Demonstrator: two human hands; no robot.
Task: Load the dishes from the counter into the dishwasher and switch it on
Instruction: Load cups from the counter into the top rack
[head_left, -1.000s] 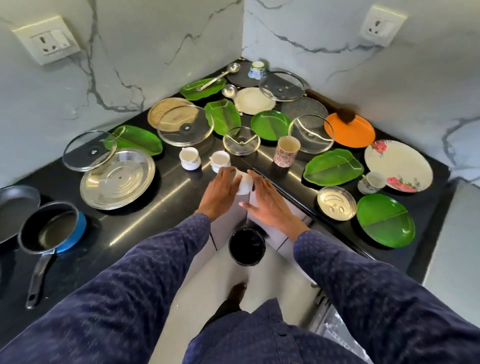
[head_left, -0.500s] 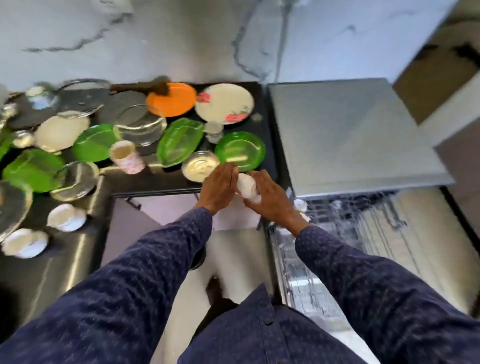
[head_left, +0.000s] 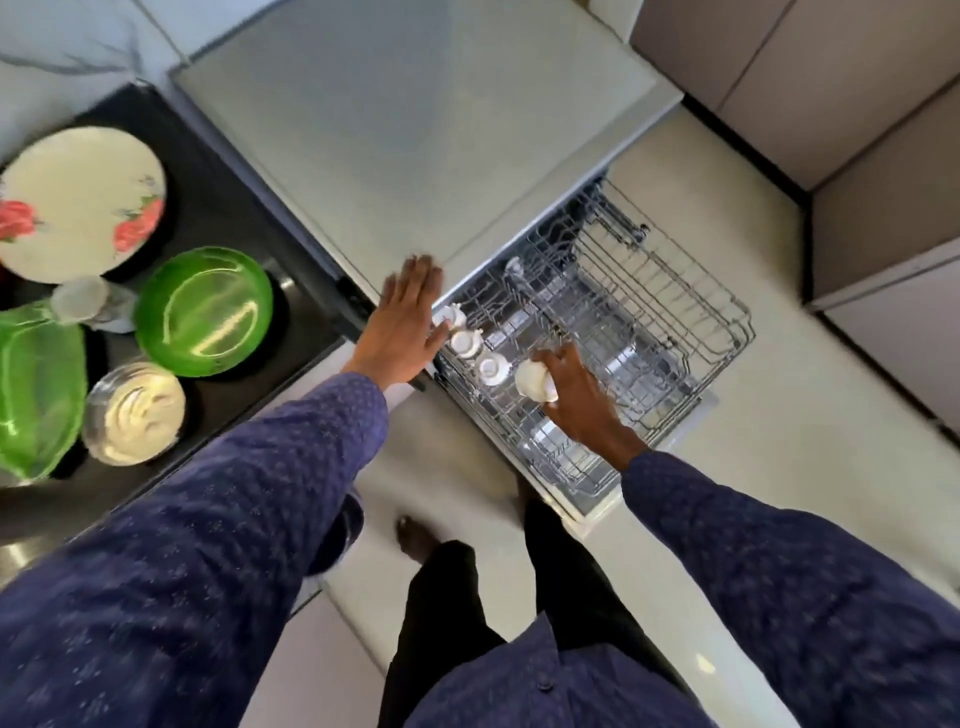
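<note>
White cup (head_left: 531, 387) gripped in right hand (head_left: 576, 400), low over pulled-out upper rack (head_left: 675, 332) of dishwasher (head_left: 415, 130), beside three cups (head_left: 470, 345) already racked; left hand (head_left: 402, 325) flat, fingers straight, by dishwasher's front edge. Loading under way; next, probably set cup mouth-down beside the others, release

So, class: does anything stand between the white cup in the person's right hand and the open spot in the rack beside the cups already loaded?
Nothing visible does. The right hand holds the white cup just above the rack, next to three loaded cups. The left hand lies flat at the dishwasher's edge, aside.
</note>
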